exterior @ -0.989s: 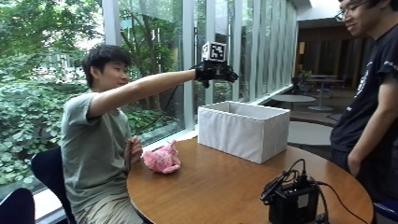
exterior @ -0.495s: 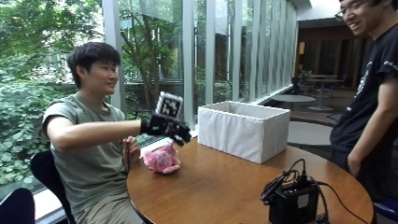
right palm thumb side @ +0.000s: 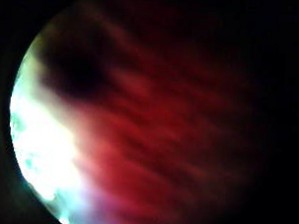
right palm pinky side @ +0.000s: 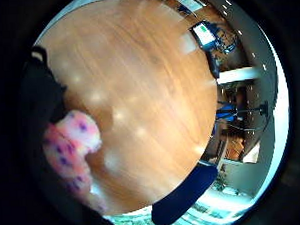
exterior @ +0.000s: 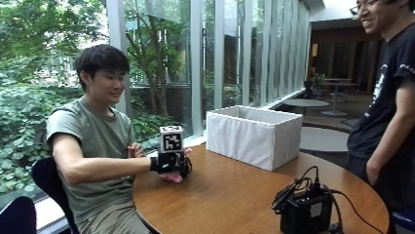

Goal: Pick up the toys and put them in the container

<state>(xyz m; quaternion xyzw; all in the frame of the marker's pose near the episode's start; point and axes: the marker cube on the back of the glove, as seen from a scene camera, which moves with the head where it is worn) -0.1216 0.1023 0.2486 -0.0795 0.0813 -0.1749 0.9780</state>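
A pink plush toy (exterior: 172, 177) with purple spots lies on the round wooden table (exterior: 227, 195) in front of the seated person. My gloved right hand (exterior: 174, 164) is down on top of it, fingers curled over it, so only its lower edge shows in the outside view. The little finger side palm view shows the toy (right palm pinky side: 71, 141) right beside the palm, on the table (right palm pinky side: 138, 83). The thumb side palm view is filled with a red-pink blur, close against the palm. The white fabric container (exterior: 254, 137) stands open-topped at the table's far side, well apart from the hand.
A black device with cables (exterior: 306, 210) sits near the table's front edge. The person's bare left hand (exterior: 136, 150) is held just behind the toy. A second person (exterior: 389, 122) stands at the right of the table. Glass walls run behind.
My hand has swung from above the container, back and down across the table, and now rests on the pink toy with its fingers round it.
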